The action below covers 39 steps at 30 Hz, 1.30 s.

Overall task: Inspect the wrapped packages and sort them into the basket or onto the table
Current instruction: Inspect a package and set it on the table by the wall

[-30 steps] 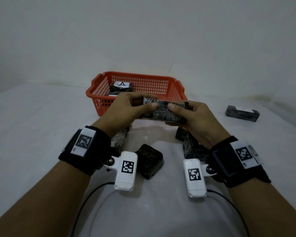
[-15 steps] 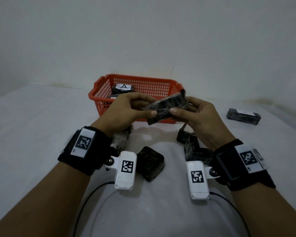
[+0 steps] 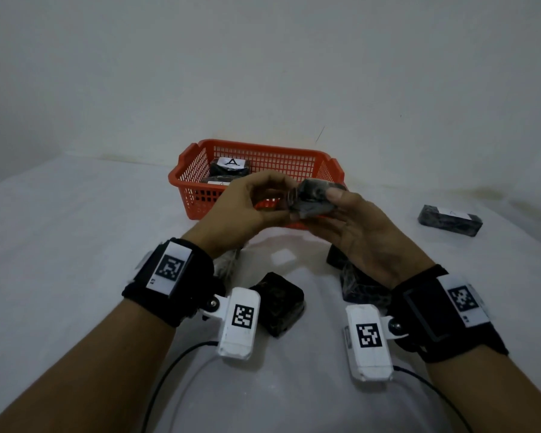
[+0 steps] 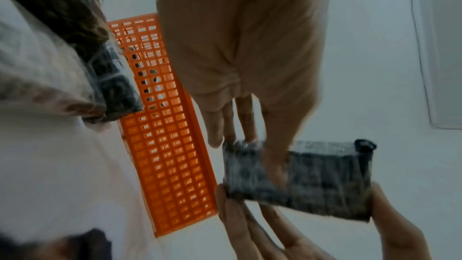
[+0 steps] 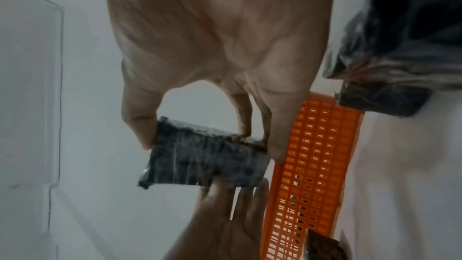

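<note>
Both hands hold one dark plastic-wrapped package [image 3: 311,200] in the air just in front of the orange basket [image 3: 297,159]. My left hand [image 3: 253,204] pinches its left end, thumb below and fingers above. My right hand [image 3: 347,220] grips its right end, thumb on top. The left wrist view shows the package [image 4: 297,179] between both hands, and the right wrist view shows the same package [image 5: 207,163] held at both ends. No label shows on it. Two wrapped packages lie in the basket, one with a white label marked A [image 3: 230,163].
Several dark wrapped packages lie on the white table under my wrists, one [image 3: 278,303] between the wrist cameras, another [image 3: 361,284] under my right hand. A labelled package [image 3: 450,220] lies alone at the right. A pale wall stands behind the basket.
Both hands have turned the package: it lay flat and long across them a second ago, then tilted, and now one end faces me. The hands stay in front of the basket.
</note>
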{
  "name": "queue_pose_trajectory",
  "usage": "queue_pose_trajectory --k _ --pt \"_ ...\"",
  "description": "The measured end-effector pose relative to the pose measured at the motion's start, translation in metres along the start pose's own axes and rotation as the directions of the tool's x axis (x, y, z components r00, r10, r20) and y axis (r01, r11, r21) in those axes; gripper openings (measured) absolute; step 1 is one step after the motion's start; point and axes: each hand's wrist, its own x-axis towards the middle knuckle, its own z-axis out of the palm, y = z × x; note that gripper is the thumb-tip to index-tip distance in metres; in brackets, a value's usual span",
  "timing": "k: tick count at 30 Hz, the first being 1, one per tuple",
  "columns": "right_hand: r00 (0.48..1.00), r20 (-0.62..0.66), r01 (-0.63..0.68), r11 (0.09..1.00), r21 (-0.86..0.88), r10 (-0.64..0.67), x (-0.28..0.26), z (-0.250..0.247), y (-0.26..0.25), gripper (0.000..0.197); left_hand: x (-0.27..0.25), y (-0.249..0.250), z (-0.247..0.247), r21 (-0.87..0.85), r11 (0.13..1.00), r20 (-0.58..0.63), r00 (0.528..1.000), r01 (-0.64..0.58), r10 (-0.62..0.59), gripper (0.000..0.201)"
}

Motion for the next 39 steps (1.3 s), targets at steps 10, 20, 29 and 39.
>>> queue_pose_trajectory --k 10,20,29,39 --pt "0.999 -0.006 0.034 0.986 -0.164 -0.036 0.007 -0.009 0.008 0.051 0.000 -0.003 0.006 0.000 0.995 0.089 0.991 0.100 -0.099 0.039" --pt "0.996 -0.050 0.073 0.988 -0.140 -0.080 0.008 -0.010 0.009 0.070 -0.001 -0.001 0.005 -0.117 0.985 0.147 0.983 0.131 -0.113 0.059" --pt "0.995 -0.072 0.060 0.980 -0.188 -0.074 0.003 -0.005 0.001 0.049 -0.007 0.013 0.005 -0.133 0.987 0.184 0.981 0.088 -0.063 0.038" --pt "0.980 -0.197 -0.051 0.986 -0.156 0.020 0.001 0.000 -0.004 0.030 -0.003 0.005 -0.001 -0.200 0.969 0.172 0.979 0.143 -0.109 0.101"
